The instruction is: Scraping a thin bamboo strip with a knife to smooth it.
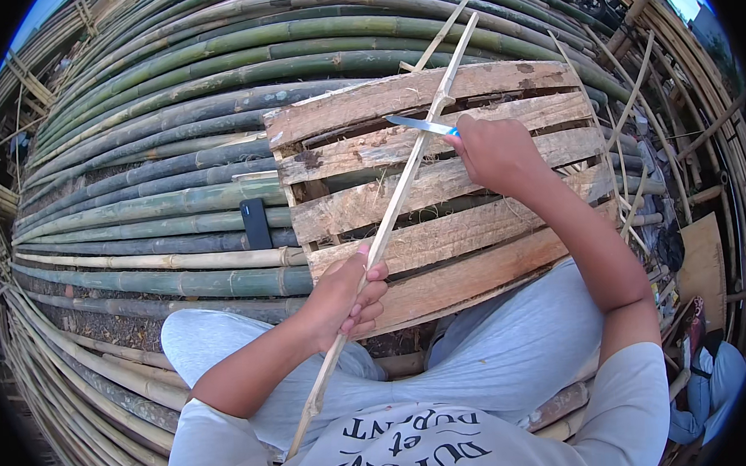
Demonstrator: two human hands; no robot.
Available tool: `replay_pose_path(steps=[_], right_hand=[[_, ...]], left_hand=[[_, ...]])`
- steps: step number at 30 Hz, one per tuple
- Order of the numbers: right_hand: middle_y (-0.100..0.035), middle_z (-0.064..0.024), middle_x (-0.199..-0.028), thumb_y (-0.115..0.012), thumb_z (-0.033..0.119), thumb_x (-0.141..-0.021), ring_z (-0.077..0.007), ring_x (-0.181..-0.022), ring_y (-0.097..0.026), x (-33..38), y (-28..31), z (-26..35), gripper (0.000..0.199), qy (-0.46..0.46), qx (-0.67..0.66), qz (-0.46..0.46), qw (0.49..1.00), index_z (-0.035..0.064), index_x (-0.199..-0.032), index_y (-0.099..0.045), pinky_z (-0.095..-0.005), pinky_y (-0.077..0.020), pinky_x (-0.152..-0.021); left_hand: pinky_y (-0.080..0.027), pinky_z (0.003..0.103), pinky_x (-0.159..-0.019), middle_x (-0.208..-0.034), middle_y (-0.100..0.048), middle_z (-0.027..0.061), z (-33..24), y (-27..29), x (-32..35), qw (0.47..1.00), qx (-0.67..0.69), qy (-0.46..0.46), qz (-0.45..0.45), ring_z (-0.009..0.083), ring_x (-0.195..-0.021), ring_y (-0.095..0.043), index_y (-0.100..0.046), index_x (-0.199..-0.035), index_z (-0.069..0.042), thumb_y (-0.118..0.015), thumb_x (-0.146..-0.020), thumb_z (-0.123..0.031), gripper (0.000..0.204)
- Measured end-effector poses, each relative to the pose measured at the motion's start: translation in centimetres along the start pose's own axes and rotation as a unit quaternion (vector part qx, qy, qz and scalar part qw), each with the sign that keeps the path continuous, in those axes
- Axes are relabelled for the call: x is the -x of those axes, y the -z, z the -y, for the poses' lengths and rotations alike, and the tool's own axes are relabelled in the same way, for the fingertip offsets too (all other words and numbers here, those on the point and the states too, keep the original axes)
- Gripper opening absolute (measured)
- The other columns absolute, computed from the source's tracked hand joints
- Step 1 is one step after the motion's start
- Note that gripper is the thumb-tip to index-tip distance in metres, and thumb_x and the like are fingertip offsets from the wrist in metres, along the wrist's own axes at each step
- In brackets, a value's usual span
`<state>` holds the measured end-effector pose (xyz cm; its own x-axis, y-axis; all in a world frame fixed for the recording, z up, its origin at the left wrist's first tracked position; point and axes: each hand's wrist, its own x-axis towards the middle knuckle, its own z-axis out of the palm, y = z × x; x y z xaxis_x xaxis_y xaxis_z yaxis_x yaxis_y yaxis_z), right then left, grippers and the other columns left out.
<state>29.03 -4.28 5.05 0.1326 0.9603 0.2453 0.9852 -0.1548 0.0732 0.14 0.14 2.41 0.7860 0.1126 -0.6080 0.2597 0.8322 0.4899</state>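
A long, pale split bamboo strip [401,190] runs slantwise from my lap up across a slatted wooden pallet [346,213]. My left hand [349,298] is closed around its lower part, near the pallet's front edge. In my right hand [496,150] is a knife [422,126] with a blue-edged handle end, its blade pointing left. That blade lies across the strip just below a knot. Most of the handle is hidden in my fist. A second thin bamboo strip [446,30] sticks out beyond the pallet's far edge.
Rows of green and grey bamboo poles [175,202] cover the ground ahead and to the left. A dark phone [255,224] rests on them left of the pallet. At the right are leaning thin poles [635,89], a wooden board [701,264] and a bluish cloth bundle [724,382].
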Motion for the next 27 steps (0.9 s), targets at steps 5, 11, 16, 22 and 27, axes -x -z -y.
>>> replay_pose_path(steps=[5, 11, 16, 22, 27], right_hand=[[-0.058, -0.0141, -0.058, -0.045, 0.035, -0.101, -0.0359, -0.053, -0.059, 0.9, -0.8, -0.5, 0.036, 0.044, -0.036, 0.025, 0.998, 0.0051, -0.082, -0.052, -0.0465, -0.0451, -0.05], [-0.058, -0.0158, -0.06, -0.041, 0.034, -0.103, -0.0382, -0.055, -0.058, 0.8, 0.8, 1.8, 0.037, 0.1, -0.031, 0.049, 0.993, 0.004, -0.084, -0.051, -0.0479, -0.0451, -0.052], [-0.057, -0.0151, -0.058, -0.045, 0.036, -0.101, -0.0382, -0.054, -0.058, -0.8, -1.3, -2.6, 0.036, 0.042, -0.039, -0.023, 0.998, 0.0054, -0.083, -0.05, -0.0477, -0.0446, -0.052], [-0.057, -0.0152, -0.058, -0.046, 0.033, -0.101, -0.0378, -0.054, -0.058, -0.9, -1.9, -4.1, 0.033, 0.042, -0.032, -0.055, 0.997, 0.0054, -0.083, -0.05, -0.048, -0.0445, -0.052], [-0.057, -0.0153, -0.058, -0.045, 0.033, -0.101, -0.0382, -0.055, -0.059, -0.1, 0.2, -0.4, 0.034, 0.113, -0.037, -0.01, 0.993, 0.0041, -0.084, -0.052, -0.0475, -0.0446, -0.052]], left_hand=[[-0.02, 0.022, -0.03, -0.051, -0.029, -0.0046, 0.3, -0.7, 0.3, 1.0, -0.016, 0.009, 0.007, 0.0065, -0.034, -0.023, -0.038, -0.081, -0.015, -0.023, -0.106, -0.046, 0.042], [-0.02, 0.021, -0.03, -0.051, -0.028, -0.005, 0.5, 0.2, 0.0, 1.0, -0.011, -0.002, -0.009, 0.0066, -0.034, -0.022, -0.038, -0.081, -0.015, -0.024, -0.106, -0.046, 0.042], [-0.02, 0.021, -0.03, -0.051, -0.028, -0.0049, 0.1, 0.2, 0.0, 1.0, -0.009, 0.009, 0.005, 0.0066, -0.034, -0.022, -0.038, -0.081, -0.015, -0.025, -0.106, -0.046, 0.041], [-0.019, 0.021, -0.03, -0.05, -0.028, -0.0057, -0.3, 0.3, 0.1, 0.999, 0.019, 0.018, 0.034, 0.0063, -0.033, -0.022, -0.038, -0.081, -0.016, -0.026, -0.106, -0.048, 0.042], [-0.018, 0.022, -0.03, -0.049, -0.028, -0.006, -0.1, 1.0, 0.0, 0.999, 0.026, 0.017, 0.026, 0.0064, -0.032, -0.021, -0.039, -0.08, -0.017, -0.026, -0.106, -0.049, 0.043]])
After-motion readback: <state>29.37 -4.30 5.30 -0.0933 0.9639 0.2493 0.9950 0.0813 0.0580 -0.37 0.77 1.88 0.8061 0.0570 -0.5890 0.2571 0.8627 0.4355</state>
